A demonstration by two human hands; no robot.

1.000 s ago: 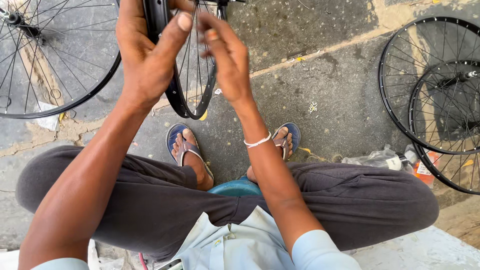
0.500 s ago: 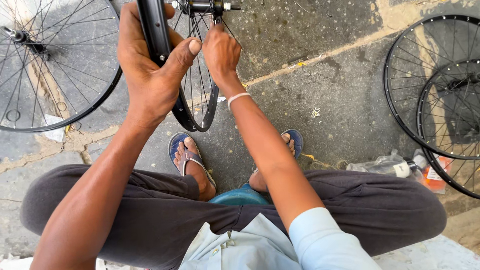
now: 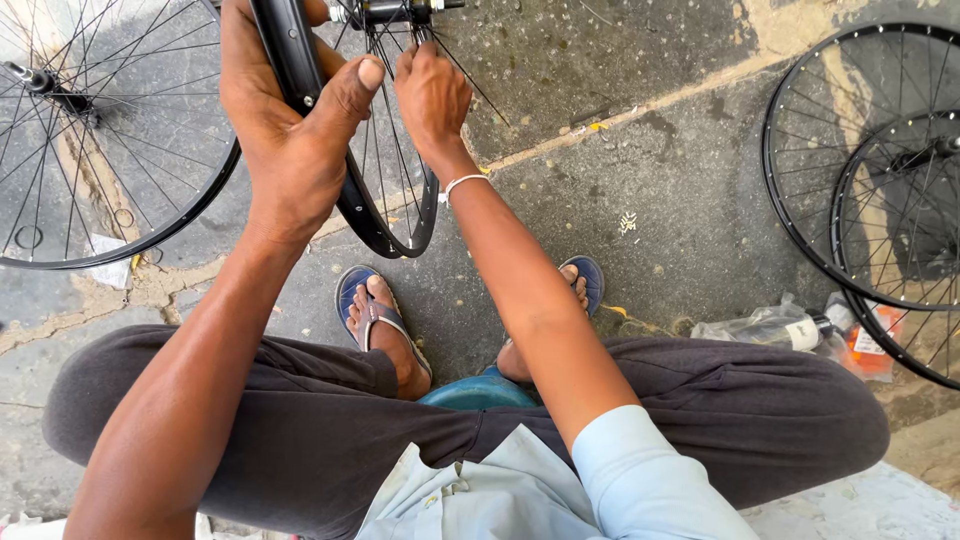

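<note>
Left hand: my left hand (image 3: 290, 140) is clenched round the black rim (image 3: 300, 70) of the bicycle wheel, thumb pressed across its inner face.
Right hand: my right hand (image 3: 432, 95) pinches at the spokes (image 3: 395, 170) just under the hub axle (image 3: 395, 12); what the fingertips grip is hidden.
Wheel: upright on edge in front of my knees, its lowest curve just beyond my sandals (image 3: 375, 310), on the concrete floor (image 3: 650, 150).
Key relation: the axle runs left to right, just above my right hand, which is nearer to it.
Around: other wheels lie at far left (image 3: 90, 150) and right (image 3: 860, 170).
</note>
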